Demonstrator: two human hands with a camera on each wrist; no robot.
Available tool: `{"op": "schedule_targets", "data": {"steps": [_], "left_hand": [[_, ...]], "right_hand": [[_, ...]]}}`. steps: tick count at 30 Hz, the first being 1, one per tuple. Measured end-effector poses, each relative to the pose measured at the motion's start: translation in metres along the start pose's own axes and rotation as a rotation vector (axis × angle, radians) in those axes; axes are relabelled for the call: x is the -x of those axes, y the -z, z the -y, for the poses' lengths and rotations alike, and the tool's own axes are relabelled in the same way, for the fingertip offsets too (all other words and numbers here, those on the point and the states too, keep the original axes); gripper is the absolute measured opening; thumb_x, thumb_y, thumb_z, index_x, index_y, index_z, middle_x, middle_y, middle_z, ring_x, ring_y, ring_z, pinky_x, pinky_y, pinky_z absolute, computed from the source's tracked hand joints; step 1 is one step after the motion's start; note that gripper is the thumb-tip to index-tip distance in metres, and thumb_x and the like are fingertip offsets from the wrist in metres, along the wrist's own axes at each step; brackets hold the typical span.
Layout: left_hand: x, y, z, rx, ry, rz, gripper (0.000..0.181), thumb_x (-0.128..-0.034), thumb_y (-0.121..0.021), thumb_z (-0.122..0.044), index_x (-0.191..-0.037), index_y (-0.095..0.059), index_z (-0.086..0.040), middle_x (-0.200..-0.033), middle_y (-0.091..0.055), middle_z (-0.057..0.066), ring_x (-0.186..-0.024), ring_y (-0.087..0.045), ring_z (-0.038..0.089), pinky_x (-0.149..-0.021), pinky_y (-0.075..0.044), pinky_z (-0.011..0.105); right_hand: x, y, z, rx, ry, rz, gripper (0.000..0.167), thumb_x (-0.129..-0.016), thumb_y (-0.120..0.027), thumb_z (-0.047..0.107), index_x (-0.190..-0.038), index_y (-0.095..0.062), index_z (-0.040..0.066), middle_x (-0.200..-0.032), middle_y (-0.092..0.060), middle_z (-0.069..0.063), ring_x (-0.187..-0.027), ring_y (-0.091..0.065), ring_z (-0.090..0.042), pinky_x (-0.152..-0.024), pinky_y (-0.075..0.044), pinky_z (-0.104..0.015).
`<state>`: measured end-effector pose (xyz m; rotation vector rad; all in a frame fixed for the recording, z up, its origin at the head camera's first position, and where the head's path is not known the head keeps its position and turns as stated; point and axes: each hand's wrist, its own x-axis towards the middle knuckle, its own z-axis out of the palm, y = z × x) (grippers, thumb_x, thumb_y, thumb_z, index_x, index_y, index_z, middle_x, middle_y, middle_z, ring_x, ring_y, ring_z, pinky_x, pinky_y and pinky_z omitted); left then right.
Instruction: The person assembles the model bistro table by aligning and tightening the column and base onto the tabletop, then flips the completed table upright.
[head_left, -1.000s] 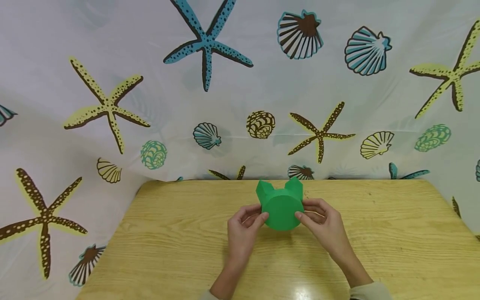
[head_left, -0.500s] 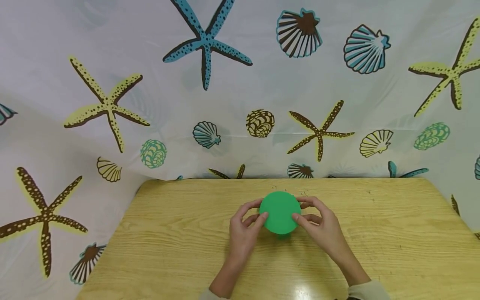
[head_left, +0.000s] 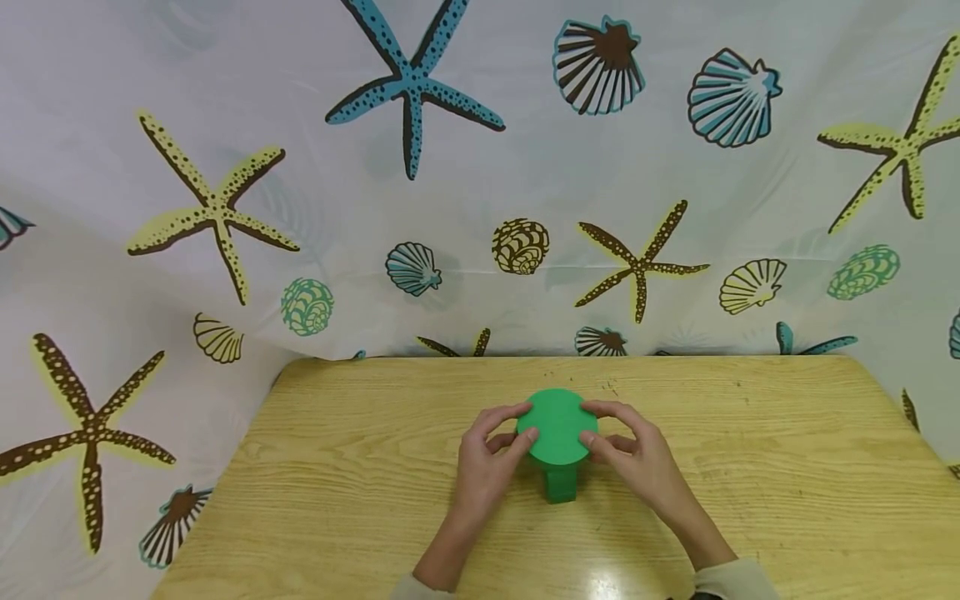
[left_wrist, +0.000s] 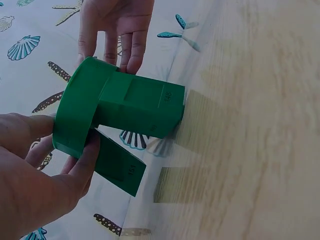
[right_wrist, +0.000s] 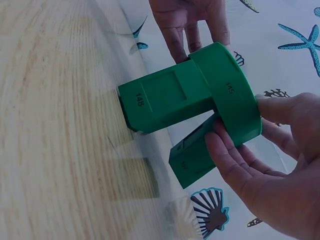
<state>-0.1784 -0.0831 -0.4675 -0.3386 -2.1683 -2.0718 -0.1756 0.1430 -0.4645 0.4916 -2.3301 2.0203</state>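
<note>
A green round-topped piece (head_left: 557, 427), shaped like a small stool with blocky legs, is between my two hands. Printed numbers mark its rim (right_wrist: 230, 90) and legs (left_wrist: 142, 102). From the left, my left hand (head_left: 483, 467) pinches the disc, thumb on the top face, other fingers at the edge and below. My right hand (head_left: 645, 462) grips the opposite side in the same way. One leg (head_left: 560, 485) points toward me in the head view; the disc hides the others there. Both wrist views show the leg ends just above the table, near their reflections.
The wooden table (head_left: 360, 467) stretches around the hands on all sides. Behind and to the left hangs a white cloth (head_left: 480, 208) printed with starfish and shells, meeting the table's back edge. A bright glare spot (head_left: 602, 583) lies at the front.
The green piece has tipped over: its legs stuck up behind the disc, then went out of sight, and now one leg shows below it. Both hands have kept hold and turned with it.
</note>
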Motion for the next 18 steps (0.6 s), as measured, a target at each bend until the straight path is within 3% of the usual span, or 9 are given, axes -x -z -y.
{"op": "schedule_targets", "data": {"steps": [12,18], "left_hand": [[0.0030,0.0003,0.0016,-0.025,0.075,0.048,0.036,-0.0980,-0.072,-0.013,-0.132,-0.067,-0.003,-0.132,-0.057,0.018,-0.105,-0.069,0.035,-0.086,-0.058,0.027],[0.0026,0.0053,0.0015,-0.074,0.079,0.087,0.039,-0.0992,-0.072,-0.019,-0.136,-0.064,-0.008,-0.135,-0.056,0.017,-0.106,-0.069,0.034,-0.085,-0.060,0.041]], "right_hand": [[0.0035,0.0018,-0.0058,-0.015,-0.085,-0.002,0.040,-0.101,-0.068,0.017,-0.139,-0.060,0.006,-0.133,-0.053,-0.022,-0.099,-0.073,-0.030,-0.083,-0.060,-0.047],[0.0031,0.0049,-0.0046,-0.008,-0.079,0.041,0.043,-0.103,-0.066,0.018,-0.142,-0.056,0.005,-0.135,-0.051,-0.024,-0.098,-0.074,-0.029,-0.082,-0.060,-0.048]]}}
